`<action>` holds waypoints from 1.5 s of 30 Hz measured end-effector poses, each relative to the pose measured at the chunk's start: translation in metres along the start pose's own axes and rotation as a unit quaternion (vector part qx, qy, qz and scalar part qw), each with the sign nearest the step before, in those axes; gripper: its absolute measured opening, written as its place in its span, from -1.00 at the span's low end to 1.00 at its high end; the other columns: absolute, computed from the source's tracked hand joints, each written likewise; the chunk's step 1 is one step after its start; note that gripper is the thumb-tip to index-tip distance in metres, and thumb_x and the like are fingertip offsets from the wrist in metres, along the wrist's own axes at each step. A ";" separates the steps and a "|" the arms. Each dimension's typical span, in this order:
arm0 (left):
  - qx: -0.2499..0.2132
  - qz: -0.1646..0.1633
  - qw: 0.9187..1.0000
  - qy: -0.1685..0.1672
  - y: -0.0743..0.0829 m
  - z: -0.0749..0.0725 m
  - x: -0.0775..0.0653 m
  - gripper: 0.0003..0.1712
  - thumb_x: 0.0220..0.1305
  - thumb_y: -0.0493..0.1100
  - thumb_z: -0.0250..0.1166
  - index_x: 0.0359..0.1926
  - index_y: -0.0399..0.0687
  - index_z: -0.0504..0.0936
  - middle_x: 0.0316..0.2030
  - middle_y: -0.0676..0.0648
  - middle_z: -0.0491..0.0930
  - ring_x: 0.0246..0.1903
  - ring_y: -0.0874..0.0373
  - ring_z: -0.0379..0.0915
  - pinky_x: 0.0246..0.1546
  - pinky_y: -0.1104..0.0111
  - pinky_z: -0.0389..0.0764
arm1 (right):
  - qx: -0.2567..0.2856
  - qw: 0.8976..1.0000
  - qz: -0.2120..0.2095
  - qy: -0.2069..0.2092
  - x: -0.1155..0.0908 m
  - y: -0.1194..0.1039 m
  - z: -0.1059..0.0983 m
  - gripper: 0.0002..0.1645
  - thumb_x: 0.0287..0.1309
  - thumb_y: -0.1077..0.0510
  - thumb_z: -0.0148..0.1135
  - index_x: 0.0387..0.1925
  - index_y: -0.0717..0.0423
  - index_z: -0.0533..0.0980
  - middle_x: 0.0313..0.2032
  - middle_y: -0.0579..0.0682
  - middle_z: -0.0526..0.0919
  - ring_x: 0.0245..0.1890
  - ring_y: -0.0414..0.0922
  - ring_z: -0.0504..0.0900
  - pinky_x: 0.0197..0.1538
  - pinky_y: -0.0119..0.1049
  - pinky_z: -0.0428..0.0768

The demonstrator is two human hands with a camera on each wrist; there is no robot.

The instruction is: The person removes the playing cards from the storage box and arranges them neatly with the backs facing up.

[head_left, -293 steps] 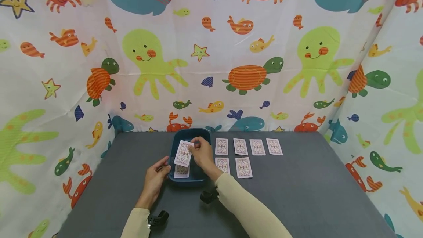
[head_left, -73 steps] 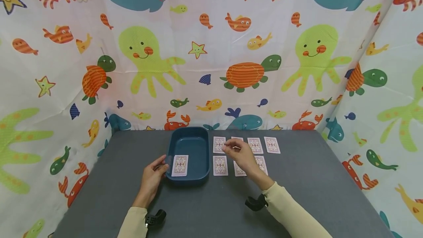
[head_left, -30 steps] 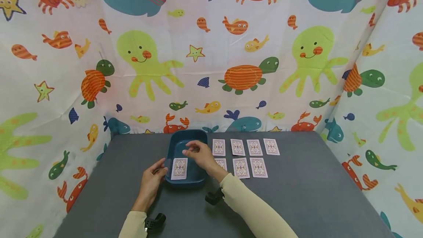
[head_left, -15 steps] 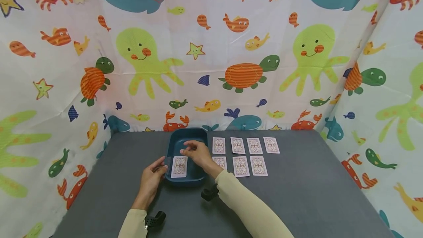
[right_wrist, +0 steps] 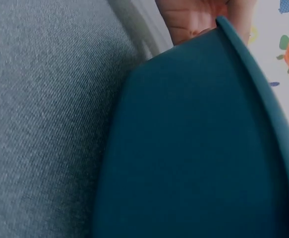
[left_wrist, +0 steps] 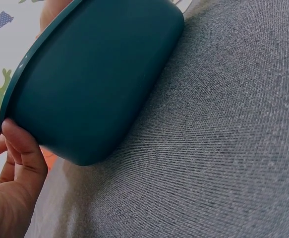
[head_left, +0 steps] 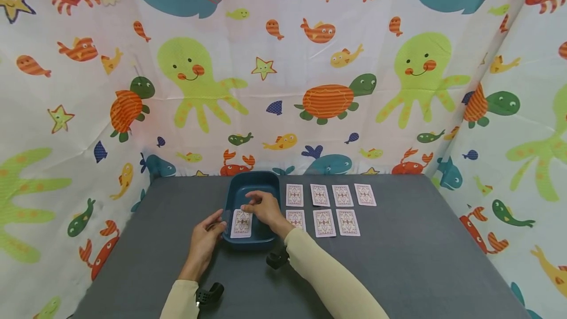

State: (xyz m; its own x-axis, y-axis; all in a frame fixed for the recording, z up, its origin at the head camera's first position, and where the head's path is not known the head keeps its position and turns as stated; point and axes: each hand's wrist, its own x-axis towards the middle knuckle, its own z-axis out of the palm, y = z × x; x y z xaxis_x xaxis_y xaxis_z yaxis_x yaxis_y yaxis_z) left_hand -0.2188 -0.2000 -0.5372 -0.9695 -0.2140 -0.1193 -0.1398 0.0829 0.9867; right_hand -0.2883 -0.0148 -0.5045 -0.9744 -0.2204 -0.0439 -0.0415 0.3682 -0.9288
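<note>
A dark teal plastic tub (head_left: 251,246) stands on the grey table. My left hand (head_left: 204,242) holds its left side; in the left wrist view, the thumb and fingers (left_wrist: 21,141) pinch the rim. Face down inside lies a playing card (head_left: 241,224) with a red patterned back, towards the near left. My right hand (head_left: 264,210) reaches into the tub, its fingertips right at that card's upper right corner. I cannot tell whether they pinch it. The tub's wall (right_wrist: 194,134) hides those fingertips in the right wrist view.
Right of the tub, several face-down playing cards (head_left: 325,223) lie in two rows, a back row of separate cards (head_left: 343,195) and a shorter front row. A printed sea-animal curtain (head_left: 266,87) hangs behind the table and along both sides.
Earlier my right hand carried a card from the tub; the front row has since gained one. It moved from the rows back to the tub, then down to the card. My left hand stayed put.
</note>
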 end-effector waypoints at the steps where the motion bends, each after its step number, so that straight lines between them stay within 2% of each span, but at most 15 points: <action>1: -0.002 0.000 1.000 0.001 0.000 0.000 0.000 -0.48 0.35 -0.26 0.21 0.32 -0.08 0.46 0.16 -0.24 0.40 -0.21 0.26 0.44 -0.26 0.47 0.51 | -0.002 1.000 0.002 0.002 0.001 0.001 0.001 -0.49 0.04 0.02 0.48 0.06 0.03 0.61 -0.30 -0.09 0.64 -0.29 -0.21 0.56 -0.23 -0.36 0.54; 9: -0.007 -0.005 1.000 -0.004 0.000 0.000 0.000 -0.48 0.35 -0.27 0.21 0.32 -0.08 0.46 0.16 -0.23 0.41 -0.21 0.29 0.43 -0.27 0.47 0.51 | -0.034 0.999 0.009 -0.003 0.006 0.004 0.005 -0.51 0.02 0.10 0.49 0.03 0.10 0.62 -0.39 -0.05 0.59 -0.43 -0.18 0.48 -0.38 -0.38 0.44; 19: -0.003 -0.002 1.000 -0.008 -0.001 0.000 0.002 -0.48 0.36 -0.27 0.19 0.33 -0.08 0.45 0.16 -0.23 0.40 -0.19 0.27 0.42 -0.26 0.49 0.50 | -0.067 0.997 0.032 -0.012 0.006 0.005 0.007 -0.48 -0.03 0.10 0.52 0.02 0.11 0.63 -0.49 -0.11 0.51 -0.50 -0.21 0.43 -0.43 -0.39 0.35; 22: -0.009 0.003 1.000 -0.005 -0.001 0.000 0.002 -0.48 0.35 -0.29 0.20 0.33 -0.11 0.45 0.16 -0.24 0.39 -0.22 0.29 0.43 -0.29 0.48 0.50 | -0.078 0.996 0.038 -0.014 0.005 0.005 0.008 -0.49 -0.03 0.11 0.52 0.02 0.10 0.64 -0.47 -0.07 0.55 -0.46 -0.19 0.45 -0.40 -0.38 0.37; 27: -0.013 0.001 1.000 -0.004 -0.001 0.000 0.002 -0.48 0.35 -0.29 0.20 0.33 -0.11 0.46 0.15 -0.24 0.38 -0.24 0.31 0.44 -0.29 0.47 0.51 | -0.096 0.994 0.046 -0.021 0.004 0.006 0.009 -0.50 -0.04 0.13 0.53 0.01 0.11 0.64 -0.29 0.03 0.68 -0.35 -0.15 0.54 -0.29 -0.33 0.51; 31: -0.012 -0.002 1.000 -0.006 -0.001 0.000 0.001 -0.48 0.36 -0.28 0.20 0.33 -0.08 0.45 0.16 -0.23 0.38 -0.23 0.30 0.43 -0.29 0.48 0.50 | -0.117 0.992 0.052 -0.021 0.003 0.005 0.010 -0.49 -0.07 0.12 0.54 0.00 0.09 0.65 -0.25 0.04 0.70 -0.30 -0.13 0.54 -0.20 -0.26 0.55; 37: -0.006 -0.004 1.000 -0.011 0.000 0.000 0.001 -0.48 0.37 -0.25 0.19 0.34 -0.04 0.44 0.17 -0.22 0.37 -0.18 0.24 0.43 -0.24 0.48 0.51 | -0.159 0.986 0.056 -0.012 0.007 0.008 0.012 -0.45 -0.15 0.07 0.60 -0.04 0.08 0.65 -0.09 0.08 0.69 -0.15 -0.06 0.54 0.08 -0.11 0.53; 39: -0.005 -0.003 1.000 -0.011 0.000 0.000 0.001 -0.48 0.37 -0.25 0.19 0.34 -0.03 0.44 0.18 -0.22 0.37 -0.18 0.24 0.43 -0.23 0.47 0.51 | -0.174 0.983 0.053 -0.007 0.009 0.009 0.012 -0.45 -0.19 0.06 0.62 -0.07 0.08 0.65 -0.08 0.08 0.68 -0.13 -0.06 0.52 0.11 -0.10 0.51; 43: -0.005 -0.003 1.000 -0.007 -0.002 -0.001 0.001 -0.48 0.37 -0.25 0.20 0.34 -0.05 0.45 0.17 -0.23 0.38 -0.19 0.26 0.42 -0.25 0.48 0.51 | -0.198 0.979 0.044 -0.002 0.008 0.009 0.013 -0.46 -0.24 0.04 0.64 -0.13 0.08 0.66 -0.24 0.05 0.69 -0.16 -0.03 0.51 0.05 -0.13 0.51; 45: -0.006 -0.003 1.000 -0.006 -0.002 -0.001 0.001 -0.48 0.37 -0.25 0.20 0.34 -0.06 0.45 0.17 -0.23 0.39 -0.20 0.27 0.43 -0.25 0.49 0.51 | -0.203 0.978 0.041 -0.001 0.008 0.008 0.013 -0.44 -0.26 0.05 0.65 -0.12 0.08 0.66 -0.23 0.06 0.69 -0.11 0.00 0.52 0.09 -0.12 0.51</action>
State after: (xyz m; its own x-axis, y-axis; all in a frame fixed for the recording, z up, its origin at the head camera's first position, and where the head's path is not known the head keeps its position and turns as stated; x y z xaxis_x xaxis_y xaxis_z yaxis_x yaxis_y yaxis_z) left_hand -0.2190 -0.2012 -0.5389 -0.9709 -0.2030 -0.1270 -0.1437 0.0696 0.9872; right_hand -0.2934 -0.0256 -0.5173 -0.9777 -0.1764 -0.1136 -0.0474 0.7133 -0.6993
